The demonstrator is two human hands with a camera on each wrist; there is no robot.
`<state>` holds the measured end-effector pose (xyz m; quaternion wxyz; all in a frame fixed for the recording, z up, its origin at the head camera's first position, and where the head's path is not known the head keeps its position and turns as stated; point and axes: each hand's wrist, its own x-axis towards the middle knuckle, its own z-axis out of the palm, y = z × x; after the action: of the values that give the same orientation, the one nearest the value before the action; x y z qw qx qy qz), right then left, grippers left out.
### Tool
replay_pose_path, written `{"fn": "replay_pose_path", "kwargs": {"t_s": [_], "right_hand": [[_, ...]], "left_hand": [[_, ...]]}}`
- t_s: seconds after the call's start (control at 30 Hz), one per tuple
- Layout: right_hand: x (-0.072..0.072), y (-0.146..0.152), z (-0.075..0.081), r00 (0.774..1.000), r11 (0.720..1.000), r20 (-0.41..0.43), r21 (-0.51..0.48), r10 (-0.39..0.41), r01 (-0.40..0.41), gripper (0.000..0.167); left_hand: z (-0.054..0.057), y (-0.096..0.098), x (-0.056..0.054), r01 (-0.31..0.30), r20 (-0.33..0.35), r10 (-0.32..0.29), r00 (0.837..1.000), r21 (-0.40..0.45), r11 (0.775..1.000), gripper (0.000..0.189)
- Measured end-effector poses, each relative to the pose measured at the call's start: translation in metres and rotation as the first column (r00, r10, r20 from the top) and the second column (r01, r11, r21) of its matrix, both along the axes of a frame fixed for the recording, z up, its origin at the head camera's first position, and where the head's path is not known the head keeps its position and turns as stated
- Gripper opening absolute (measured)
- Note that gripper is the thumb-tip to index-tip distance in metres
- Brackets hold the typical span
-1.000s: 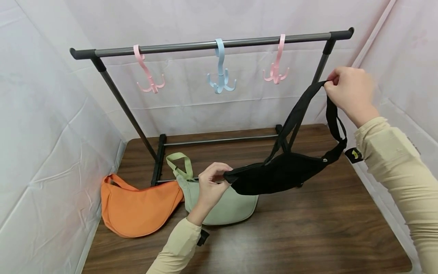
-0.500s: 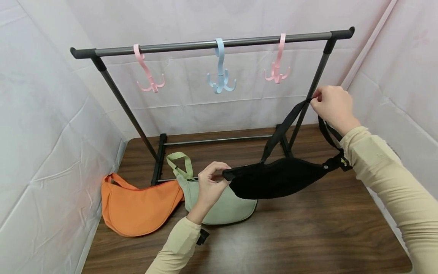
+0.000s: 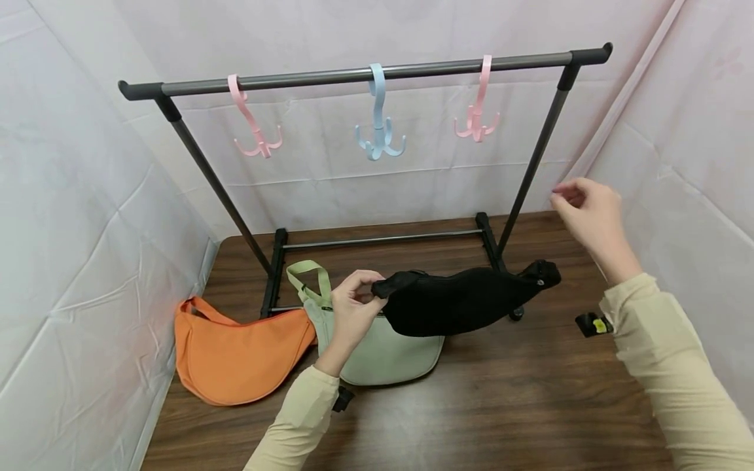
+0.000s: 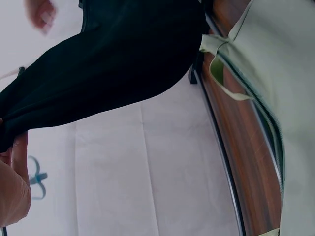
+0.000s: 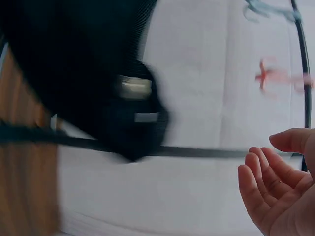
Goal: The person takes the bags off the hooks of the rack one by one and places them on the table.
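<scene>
My left hand [image 3: 356,307] pinches one end of a black shoulder bag [image 3: 459,304], which stretches out to the right above the tabletop. In the left wrist view the dark cloth of the black bag [image 4: 113,64] runs from my fingers [image 4: 19,157] across the upper part. My right hand [image 3: 595,219] is apart from the bag, up to the right of its far end, fingers loosely bent and holding nothing. The right wrist view has the bag's far end [image 5: 138,118] blurred, with my right hand [image 5: 280,187] off to its side. The bag's strap is mostly hidden behind it.
A sage green bag [image 3: 394,360] lies partly behind my left hand, and an orange bag [image 3: 241,360] lies left of it on the wooden tabletop [image 3: 501,405]. Behind stands a dark rack [image 3: 436,70] bearing a pink hook [image 3: 253,124], a blue hook [image 3: 379,118] and another pink hook [image 3: 478,108].
My right hand has let go of the black bag's strap and come lower. The strap has dropped, and the bag's far end hangs loose. My left hand keeps its pinch, shifted slightly left.
</scene>
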<state>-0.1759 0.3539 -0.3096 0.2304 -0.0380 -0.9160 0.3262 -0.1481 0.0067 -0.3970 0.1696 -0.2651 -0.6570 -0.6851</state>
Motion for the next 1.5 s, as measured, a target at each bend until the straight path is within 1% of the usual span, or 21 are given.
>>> {"fn": "replay_pose_path", "kwargs": {"t_s": [0.03, 0.07, 0.1, 0.13, 0.17, 0.27, 0.33, 0.37, 0.47, 0.53, 0.57, 0.6, 0.67, 0.7, 0.77, 0.87, 0.97, 1.1, 1.17, 1.37, 1.5], "right_hand": [[0.004, 0.004, -0.007, 1.000, 0.995, 0.007, -0.100, -0.002, 0.002, 0.017], [0.009, 0.009, -0.014, 1.000, 0.975, 0.018, -0.224, 0.007, -0.002, 0.014], [0.014, 0.014, -0.023, 0.999, 0.941, 0.032, -0.339, 0.012, -0.001, 0.010], [0.018, 0.019, -0.033, 0.999, 0.890, 0.030, -0.456, 0.023, -0.007, 0.008], [0.022, 0.023, -0.045, 0.999, 0.824, 0.031, -0.567, 0.040, -0.016, 0.008], [0.036, 0.030, -0.084, 0.997, 0.598, 0.000, -0.800, 0.073, -0.044, 0.016], [0.044, 0.028, -0.111, 0.994, 0.477, -0.034, -0.875, 0.107, -0.081, 0.020], [0.047, 0.026, -0.124, 0.990, 0.431, -0.041, -0.897, 0.137, -0.097, 0.023], [0.053, 0.013, -0.156, 0.967, 0.333, -0.073, -0.930, 0.245, -0.154, 0.035], [0.053, 0.002, -0.171, 0.936, 0.259, -0.096, -0.947, 0.338, -0.191, 0.040], [0.053, -0.005, -0.177, 0.921, 0.220, -0.107, -0.954, 0.375, -0.201, 0.041], [0.051, -0.011, -0.181, 0.908, 0.191, -0.115, -0.960, 0.402, -0.206, 0.042], [0.047, -0.023, -0.186, 0.895, 0.128, -0.130, -0.971, 0.427, -0.201, 0.041], [0.045, -0.028, -0.188, 0.891, 0.107, -0.134, -0.974, 0.434, -0.198, 0.039], [0.042, -0.036, -0.189, 0.899, 0.098, -0.121, -0.979, 0.420, -0.178, 0.035], [0.039, -0.042, -0.188, 0.908, 0.111, -0.095, -0.982, 0.408, -0.152, 0.031], [0.039, -0.042, -0.187, 0.914, 0.152, -0.045, -0.982, 0.402, -0.116, 0.027], [0.040, -0.039, -0.187, 0.910, 0.192, 0.004, -0.978, 0.414, -0.083, 0.023], [0.040, -0.038, -0.187, 0.905, 0.201, 0.016, -0.977, 0.425, -0.076, 0.024], [0.042, -0.034, -0.187, 0.900, 0.242, 0.067, -0.969, 0.431, -0.044, 0.025], [0.043, -0.028, -0.185, 0.897, 0.259, 0.094, -0.966, 0.432, -0.024, 0.021]], "left_hand": [[0.001, -0.001, -0.001, -0.009, -0.002, 0.009, 1.000, 0.005, 1.000, 0.009], [0.003, -0.003, -0.002, -0.019, -0.004, 0.019, 1.000, 0.009, 1.000, 0.010], [0.005, -0.004, -0.003, -0.031, -0.004, 0.031, 1.000, 0.011, 0.999, 0.010], [0.006, -0.006, -0.004, -0.038, -0.001, 0.038, 0.999, 0.012, 0.999, 0.010], [0.008, -0.007, -0.004, -0.050, 0.002, 0.050, 0.999, 0.018, 0.999, 0.010], [0.012, -0.009, -0.006, -0.082, 0.008, 0.082, 0.997, 0.030, 0.996, 0.010], [0.014, -0.011, -0.007, -0.094, 0.008, 0.093, 0.996, 0.045, 0.995, 0.010], [0.014, -0.011, -0.008, -0.101, 0.010, 0.100, 0.995, 0.049, 0.994, 0.010], [0.013, -0.012, -0.009, -0.096, 0.018, 0.095, 0.995, 0.064, 0.993, 0.011], [0.008, -0.013, -0.012, -0.092, 0.034, 0.090, 0.995, 0.073, 0.993, 0.011], [0.004, -0.013, -0.013, -0.094, 0.041, 0.091, 0.995, 0.075, 0.993, 0.012], [0.001, -0.014, -0.015, -0.095, 0.049, 0.092, 0.995, 0.077, 0.992, 0.012], [-0.007, -0.013, -0.019, -0.096, 0.071, 0.090, 0.993, 0.080, 0.992, 0.012], [-0.010, -0.013, -0.020, -0.093, 0.084, 0.087, 0.993, 0.083, 0.992, 0.011], [-0.013, -0.012, -0.022, -0.090, 0.105, 0.080, 0.991, 0.088, 0.992, 0.010], [-0.018, -0.011, -0.024, -0.089, 0.153, 0.073, 0.986, 0.104, 0.991, 0.010], [-0.024, -0.013, -0.028, -0.114, 0.208, 0.090, 0.974, 0.108, 0.988, 0.011], [-0.032, -0.017, -0.034, -0.150, 0.305, 0.116, 0.945, 0.093, 0.984, 0.014], [-0.036, -0.019, -0.036, -0.156, 0.359, 0.118, 0.926, 0.078, 0.985, 0.016], [-0.046, -0.021, -0.040, -0.124, 0.492, 0.099, 0.865, 0.020, 0.992, 0.013], [-0.050, -0.018, -0.044, -0.110, 0.538, 0.103, 0.837, -0.019, 0.994, 0.010]]}}
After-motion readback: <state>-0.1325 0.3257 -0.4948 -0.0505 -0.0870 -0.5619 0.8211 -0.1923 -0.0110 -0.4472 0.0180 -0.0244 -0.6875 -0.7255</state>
